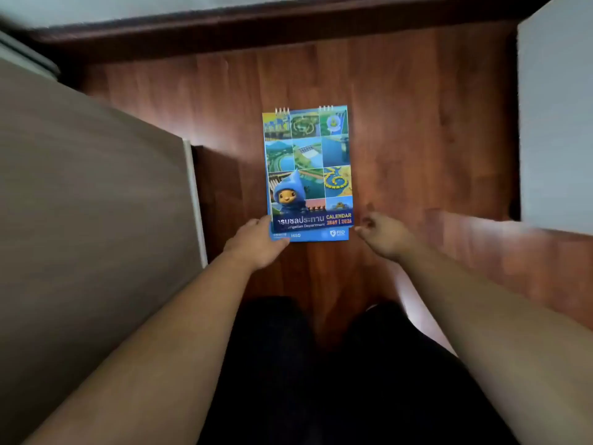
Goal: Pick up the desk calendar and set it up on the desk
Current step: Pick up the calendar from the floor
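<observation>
The desk calendar (308,168) is a blue spiral-bound one with a grid of photos and a cartoon mascot on its cover. It lies flat over the red-brown wooden floor (417,139), spiral edge away from me. My left hand (256,240) grips its near left corner, thumb on the cover. My right hand (385,234) hovers just beside the near right corner, fingers loosely curled, holding nothing. Whether it touches the calendar is unclear in the blur.
A grey-brown desk top (90,203) fills the left side, its white edge (195,203) close to my left arm. A pale cabinet or wall panel (558,123) stands at the right. A dark skirting board (256,30) runs along the back. My dark trousers (321,380) are below.
</observation>
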`<control>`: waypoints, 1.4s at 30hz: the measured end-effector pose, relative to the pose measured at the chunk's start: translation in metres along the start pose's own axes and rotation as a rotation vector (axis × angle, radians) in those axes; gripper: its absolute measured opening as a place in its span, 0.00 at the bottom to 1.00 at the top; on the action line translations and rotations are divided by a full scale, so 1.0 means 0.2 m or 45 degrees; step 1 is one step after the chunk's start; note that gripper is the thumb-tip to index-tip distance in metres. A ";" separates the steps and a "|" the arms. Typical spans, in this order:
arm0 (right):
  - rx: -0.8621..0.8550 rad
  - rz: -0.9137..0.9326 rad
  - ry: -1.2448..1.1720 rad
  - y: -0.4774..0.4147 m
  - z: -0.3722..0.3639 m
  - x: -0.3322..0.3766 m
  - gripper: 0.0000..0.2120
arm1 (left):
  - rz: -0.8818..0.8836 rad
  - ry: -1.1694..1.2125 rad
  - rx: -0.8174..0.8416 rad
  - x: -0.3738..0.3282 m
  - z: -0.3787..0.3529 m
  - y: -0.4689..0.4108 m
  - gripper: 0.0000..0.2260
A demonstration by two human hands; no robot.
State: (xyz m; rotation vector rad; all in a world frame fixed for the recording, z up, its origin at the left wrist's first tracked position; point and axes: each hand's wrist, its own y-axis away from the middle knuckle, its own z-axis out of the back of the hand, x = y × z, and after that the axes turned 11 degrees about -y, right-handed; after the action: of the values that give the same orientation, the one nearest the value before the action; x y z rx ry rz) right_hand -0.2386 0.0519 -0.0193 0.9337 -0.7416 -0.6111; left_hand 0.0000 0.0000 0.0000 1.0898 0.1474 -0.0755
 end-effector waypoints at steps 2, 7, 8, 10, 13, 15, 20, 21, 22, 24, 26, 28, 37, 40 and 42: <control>-0.070 -0.023 -0.078 -0.12 -0.05 -0.01 0.23 | 0.093 0.124 -0.009 0.03 -0.06 -0.12 0.33; -0.280 -0.154 -0.523 -0.27 -0.22 0.03 0.24 | 0.377 0.733 -0.011 -0.03 -0.18 -0.34 0.36; -0.314 -0.226 -0.631 -0.28 -0.24 0.04 0.24 | 0.438 0.868 -0.061 -0.04 -0.18 -0.35 0.35; -0.327 -0.313 -0.730 -0.27 -0.23 0.06 0.22 | 0.529 1.084 -0.107 -0.05 -0.17 -0.34 0.32; -0.327 -0.280 -0.748 -0.20 -0.16 0.08 0.20 | 0.487 1.188 -0.056 -0.05 -0.12 -0.24 0.22; -0.403 -0.217 -0.738 -0.09 -0.10 0.12 0.21 | 0.436 1.261 -0.103 -0.10 -0.05 -0.11 0.16; -0.552 -0.148 -0.747 0.43 0.12 0.30 0.21 | 0.305 1.454 -0.137 -0.24 0.23 0.41 0.08; -0.546 -0.129 -0.760 0.56 0.17 0.35 0.22 | 0.282 1.445 -0.129 -0.26 0.30 0.54 0.11; -0.540 -0.115 -0.773 0.68 0.22 0.39 0.23 | 0.258 1.439 -0.132 -0.28 0.36 0.65 0.12; -0.533 -0.070 -0.797 0.96 0.37 0.51 0.22 | 0.214 1.439 -0.171 -0.32 0.53 0.92 0.08; -0.543 -0.023 -0.822 1.22 0.53 0.65 0.21 | 0.176 1.446 -0.217 -0.37 0.74 1.20 0.06; -0.588 0.043 -0.856 1.48 0.69 0.80 0.19 | 0.109 1.476 -0.270 -0.41 0.92 1.47 0.07; -0.559 0.576 -0.974 2.55 1.27 1.50 0.22 | -0.255 1.567 -0.821 -0.50 1.63 2.68 0.07; -0.309 0.807 -0.993 2.83 1.33 1.74 0.16 | -0.322 1.586 -1.048 -0.40 1.71 3.05 0.09; -0.139 0.949 -1.020 3.01 1.34 1.92 0.13 | -0.374 1.629 -1.163 -0.28 1.72 3.26 0.10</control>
State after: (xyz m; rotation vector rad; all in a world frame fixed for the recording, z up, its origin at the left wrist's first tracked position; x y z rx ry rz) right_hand -0.1285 -0.0825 0.7242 0.2232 -1.6516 -0.3313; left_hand 0.0602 -0.0044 0.7371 0.0507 1.3505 0.4100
